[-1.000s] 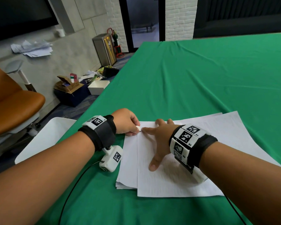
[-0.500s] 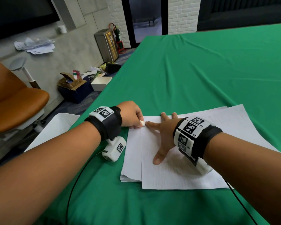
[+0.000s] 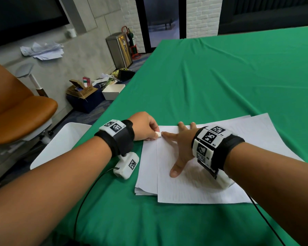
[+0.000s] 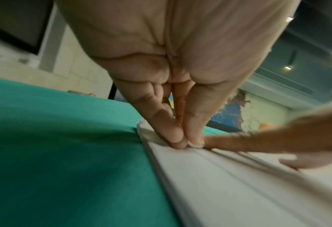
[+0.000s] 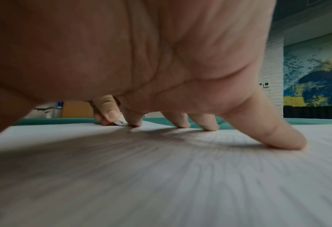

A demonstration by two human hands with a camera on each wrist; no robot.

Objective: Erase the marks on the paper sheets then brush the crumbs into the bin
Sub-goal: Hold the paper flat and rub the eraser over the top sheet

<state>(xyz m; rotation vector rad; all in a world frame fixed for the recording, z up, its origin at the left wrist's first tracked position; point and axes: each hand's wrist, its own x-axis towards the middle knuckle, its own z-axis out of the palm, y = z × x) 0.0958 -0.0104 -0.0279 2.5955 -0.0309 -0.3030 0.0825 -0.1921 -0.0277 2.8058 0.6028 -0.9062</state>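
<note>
A stack of white paper sheets (image 3: 190,190) lies on the green tablecloth (image 3: 212,82). My left hand (image 3: 146,128) pinches a small white eraser (image 3: 157,134) and holds it against the top left corner of the upper sheet (image 4: 229,176). The eraser (image 5: 120,122) shows between thumb and fingertip in the right wrist view. My right hand (image 3: 180,141) lies flat on the upper sheet (image 5: 161,176) with fingers (image 5: 266,132) spread, its index tip touching the eraser. No marks or crumbs are plain on the paper.
A white bin (image 3: 60,144) stands by the table's left edge, beside my left forearm. An orange chair (image 3: 18,110) is further left. Boxes and clutter (image 3: 89,93) sit on the floor near a steel trash can (image 3: 119,48). Cables trail from both wrist cameras.
Both hands stay at the sheet's top left corner, the left one still pinching the eraser. The head view has shifted slightly; nothing else has visibly moved.
</note>
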